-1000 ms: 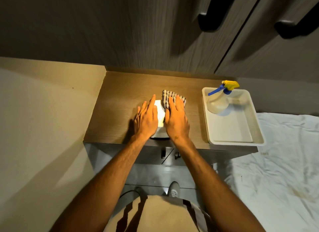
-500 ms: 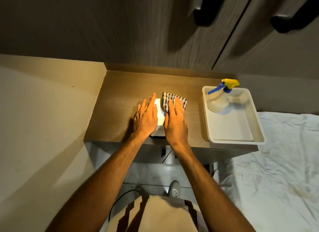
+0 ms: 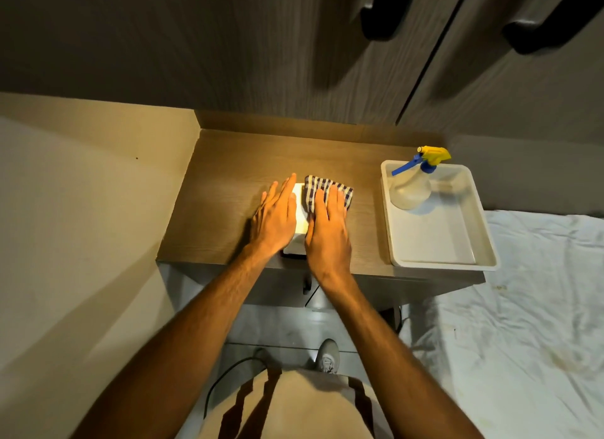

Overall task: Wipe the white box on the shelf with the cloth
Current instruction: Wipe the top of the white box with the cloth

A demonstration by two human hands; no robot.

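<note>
A small white box (image 3: 300, 216) lies on the wooden shelf (image 3: 228, 190) near its front edge, mostly covered by both hands. My left hand (image 3: 276, 218) rests flat along the box's left side, fingers straight and together. My right hand (image 3: 328, 229) lies flat on a blue-and-white checked cloth (image 3: 327, 190), pressing it onto the right part of the box. The cloth sticks out beyond my fingertips toward the back. Only a narrow strip of the box shows between the hands.
A white plastic tray (image 3: 483, 252) sits at the shelf's right end, holding a clear spray bottle (image 3: 410, 190) with a blue and yellow trigger. Dark cupboard doors with black handles (image 3: 379, 17) hang above. A wall stands to the left, white bedding (image 3: 523, 324) to the right.
My right hand has slid the cloth slightly toward the back over the box. The left hand has stayed in place on the box's left side.
</note>
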